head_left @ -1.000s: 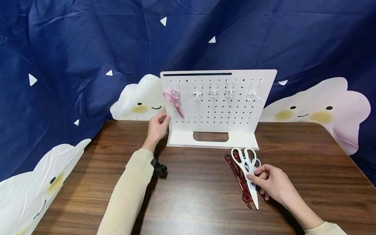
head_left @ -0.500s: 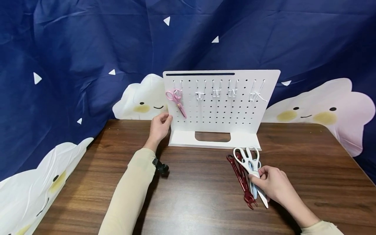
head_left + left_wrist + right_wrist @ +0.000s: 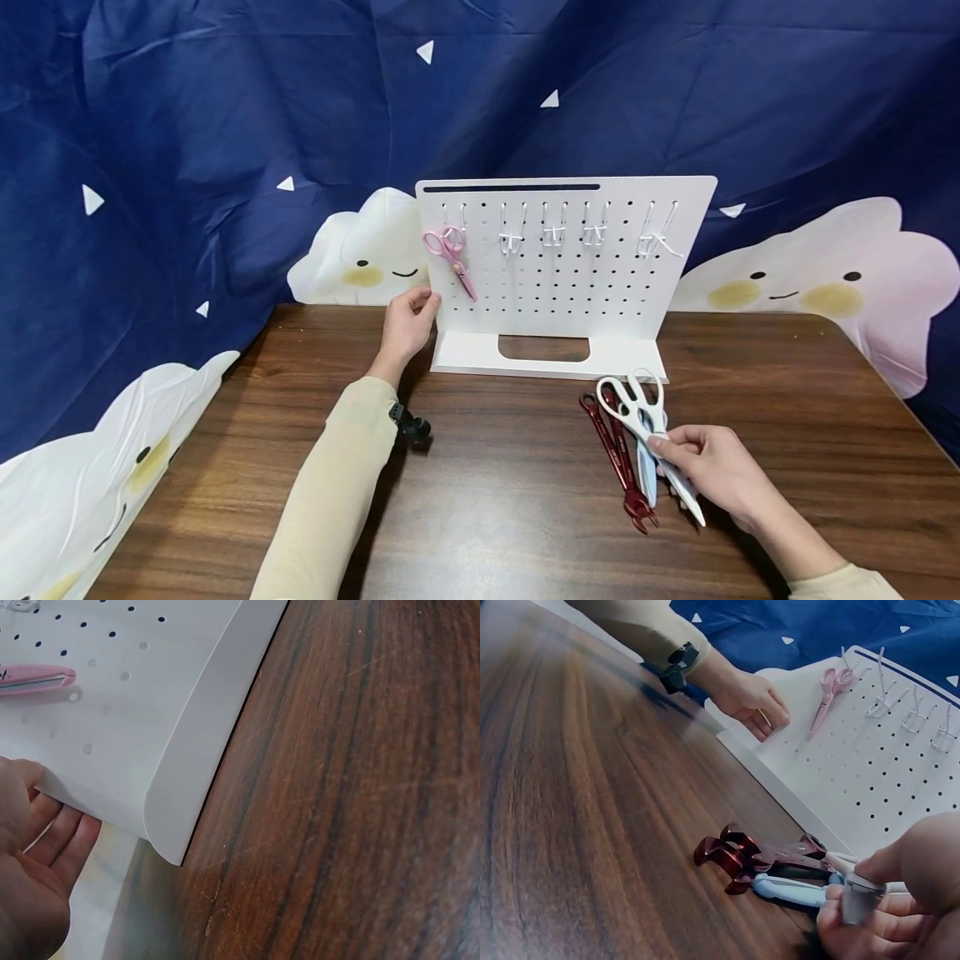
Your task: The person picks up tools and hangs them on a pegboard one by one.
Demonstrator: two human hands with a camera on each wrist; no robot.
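Note:
White-handled scissors point(image 3: 651, 425) are pinched near the pivot between the thumb and fingers of my right hand point(image 3: 720, 468). Their rings point toward the pegboard and the blades toward me; in the right wrist view the blade end point(image 3: 861, 901) faces the camera. Below them, light blue scissors point(image 3: 647, 477) lie on the table, partly covered. Two dark red wrenches point(image 3: 606, 446) lie just left of these. My left hand point(image 3: 407, 323) grips the left edge of the white pegboard point(image 3: 468, 354), thumb in front and fingers behind. Pink scissors point(image 3: 457, 265) hang on the board's leftmost hook.
Several white wire hooks point(image 3: 553, 237) line the upper part of the pegboard, the rightmost point(image 3: 655, 242) slanted. The board's base stands on a brown wooden table point(image 3: 495, 492). Behind hangs a blue cloth point(image 3: 630, 83) with cloud shapes.
My right hand has raised the white scissors off the pile, swinging their blades to the right, so more of the light blue scissors shows. My left hand keeps its grip on the board.

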